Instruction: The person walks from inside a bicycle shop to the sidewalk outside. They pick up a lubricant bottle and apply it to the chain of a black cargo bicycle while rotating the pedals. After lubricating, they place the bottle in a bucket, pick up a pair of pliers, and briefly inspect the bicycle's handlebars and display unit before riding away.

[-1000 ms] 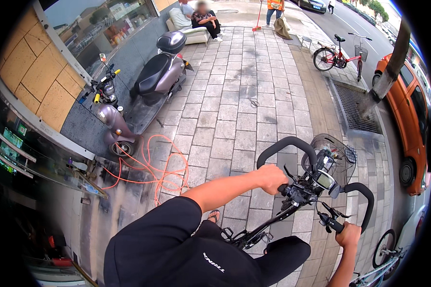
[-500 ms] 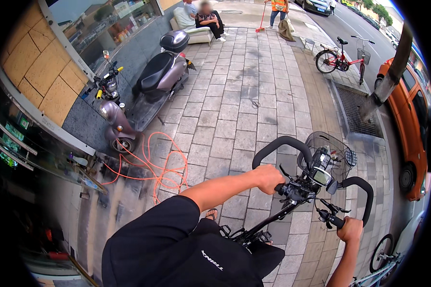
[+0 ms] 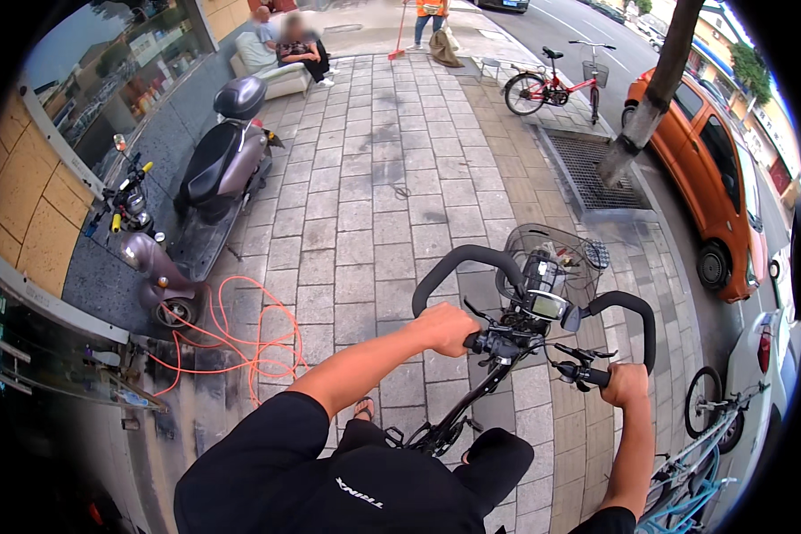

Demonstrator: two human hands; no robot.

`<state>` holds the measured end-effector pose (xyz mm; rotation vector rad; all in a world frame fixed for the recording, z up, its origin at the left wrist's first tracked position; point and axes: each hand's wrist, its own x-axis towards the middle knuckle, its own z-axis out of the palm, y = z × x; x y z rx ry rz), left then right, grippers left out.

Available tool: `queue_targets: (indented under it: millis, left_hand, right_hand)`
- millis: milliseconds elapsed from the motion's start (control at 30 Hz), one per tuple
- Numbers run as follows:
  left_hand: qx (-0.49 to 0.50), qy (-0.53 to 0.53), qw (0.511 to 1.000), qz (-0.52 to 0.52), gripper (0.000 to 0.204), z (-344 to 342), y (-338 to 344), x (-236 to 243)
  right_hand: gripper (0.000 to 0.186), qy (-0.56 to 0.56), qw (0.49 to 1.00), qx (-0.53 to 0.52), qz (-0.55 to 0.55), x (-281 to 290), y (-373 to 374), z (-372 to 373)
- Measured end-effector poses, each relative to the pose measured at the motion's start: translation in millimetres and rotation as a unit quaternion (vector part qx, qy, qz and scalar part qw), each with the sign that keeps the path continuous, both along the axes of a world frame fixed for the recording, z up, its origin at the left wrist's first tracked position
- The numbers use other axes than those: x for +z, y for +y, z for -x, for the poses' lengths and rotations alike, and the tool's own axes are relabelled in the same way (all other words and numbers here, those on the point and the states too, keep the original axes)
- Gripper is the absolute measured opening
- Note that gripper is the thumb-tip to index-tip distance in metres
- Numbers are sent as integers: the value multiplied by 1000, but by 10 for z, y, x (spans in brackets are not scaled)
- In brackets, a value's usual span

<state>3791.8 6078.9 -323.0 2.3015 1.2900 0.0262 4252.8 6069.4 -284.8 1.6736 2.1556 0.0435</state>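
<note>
I stand astride a black bicycle [image 3: 498, 369] with tall, curved, foam-covered handlebars. My left hand [image 3: 447, 330] is wrapped round the left grip, close to a brake lever. My right hand [image 3: 627, 384] closes round the right grip [image 3: 594, 377], below the right curved bar [image 3: 645, 325]. Between the hands sit cables, levers and a small display [image 3: 546, 307]. A mesh front basket [image 3: 529, 238] beyond them holds items I cannot make out. One sandalled foot [image 3: 363, 409] shows on the paving, left of the frame.
A parked scooter [image 3: 214, 178] and an orange hose or cable [image 3: 256, 343] lie left. Ahead are seated people on a sofa [image 3: 280, 82] and a person with a broom [image 3: 397, 53]. Right are a red bicycle [image 3: 556, 89], a tree trunk [image 3: 641, 116], an orange car [image 3: 699, 169] and more bicycles [image 3: 707, 445].
My view has swung to the right, so the scene sits further left in the picture. The white car and bicycles at right show more. Both hands keep their hold on the handlebar grips.
</note>
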Motion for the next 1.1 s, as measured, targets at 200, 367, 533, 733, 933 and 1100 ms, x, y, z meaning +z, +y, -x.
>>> queue_targets:
  millis: [200,367,533,733,933,1100]
  left_hand:
    - [-4,21,1000,-3,21,-28,-10,-31]
    - [6,30,1000,1,19,-46,-20,-25]
    - [11,32,999,6,24,-3,-101,35]
    - [13,44,999,12,24,-118,-104,68]
    - [18,33,999,3,23,-142,-134,66]
    - [57,26,998,24,23,-185,-223,27]
  right_hand:
    - [23,-47,998,4,39,135,72,54]
    - [22,-37,999,0,28,136,52,29]
    - [22,-25,999,-3,42,161,110,132]
    - [22,-28,999,-13,37,189,56,46]
    - [21,-39,998,-10,45,216,118,51]
    - [18,-37,999,16,33,257,220,66]
